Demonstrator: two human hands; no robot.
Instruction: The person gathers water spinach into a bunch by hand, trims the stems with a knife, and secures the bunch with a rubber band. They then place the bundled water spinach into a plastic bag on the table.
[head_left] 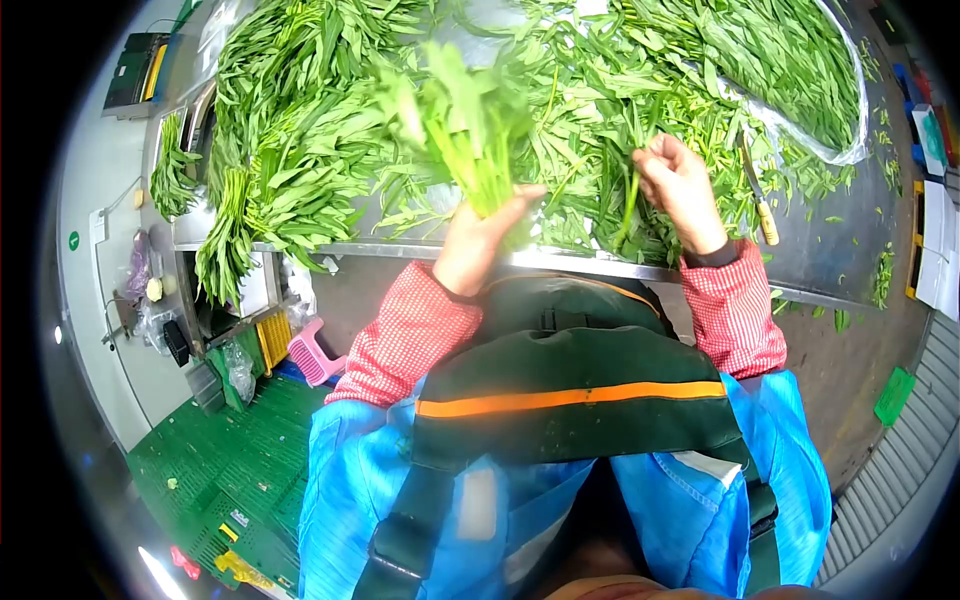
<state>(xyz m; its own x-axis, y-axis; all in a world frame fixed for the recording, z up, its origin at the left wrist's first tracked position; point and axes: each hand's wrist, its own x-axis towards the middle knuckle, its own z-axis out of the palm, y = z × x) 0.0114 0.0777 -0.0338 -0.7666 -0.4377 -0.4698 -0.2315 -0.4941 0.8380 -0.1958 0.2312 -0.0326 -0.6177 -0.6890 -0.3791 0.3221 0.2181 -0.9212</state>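
My left hand [472, 240] is wrapped round the stems of a bunch of water spinach [478, 150], raised above the table's front edge with its leaves pointing away from me; the leaves are blurred. To the right, my right hand [682, 188] has its thumb and fingers pinched on a single water spinach stalk [628, 212], which hangs down over the loose greens. A heap of loose water spinach [570, 130] spreads beneath and between both hands. Just right of my right hand lies a knife [767, 222] with a wooden handle, its blade partly among the leaves.
Piled bundles of water spinach [300, 130] cover the table's left side, some drooping over the edge. A clear plastic bag [850, 155] of greens lies at the back right. The metal table edge [600, 265] runs before me. A pink stool [315, 355] stands below left.
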